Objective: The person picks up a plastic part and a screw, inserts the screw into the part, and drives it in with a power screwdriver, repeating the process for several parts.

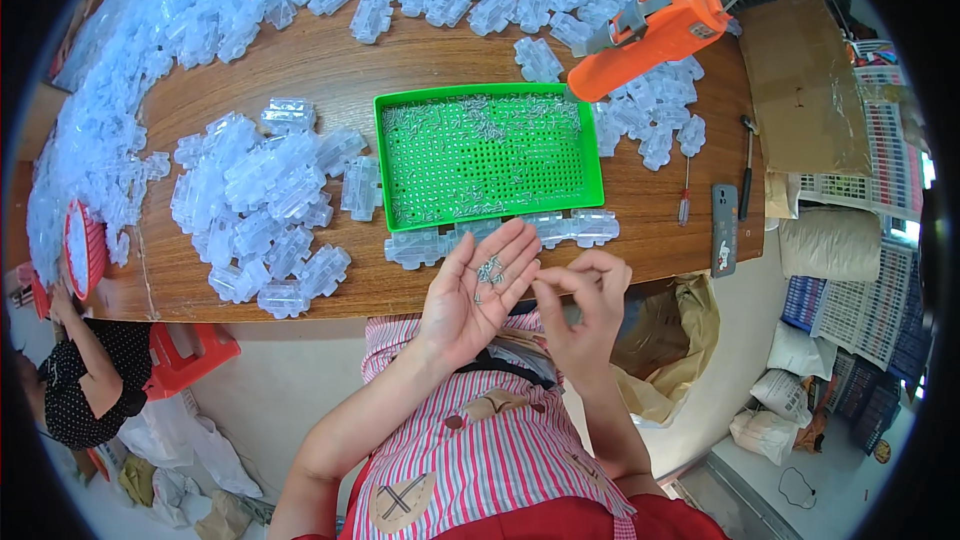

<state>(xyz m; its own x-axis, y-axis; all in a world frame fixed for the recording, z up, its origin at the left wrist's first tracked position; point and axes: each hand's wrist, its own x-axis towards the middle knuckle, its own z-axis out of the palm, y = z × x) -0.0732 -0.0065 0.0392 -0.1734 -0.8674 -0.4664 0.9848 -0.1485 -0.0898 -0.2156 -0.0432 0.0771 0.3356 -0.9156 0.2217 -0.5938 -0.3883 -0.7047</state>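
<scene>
Here, small screws (489,271) lie on the upturned left hand (462,298).

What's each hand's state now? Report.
Left hand: open, palm up, holding screws.
Right hand: pinched closed; whether it holds anything can't be told.

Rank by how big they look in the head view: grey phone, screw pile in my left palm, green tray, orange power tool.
1. Green tray
2. Orange power tool
3. Grey phone
4. Screw pile
Being likely nearer the camera, the tool may look enlarged.

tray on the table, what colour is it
Bright green; the tray shows best in the head view.
</scene>
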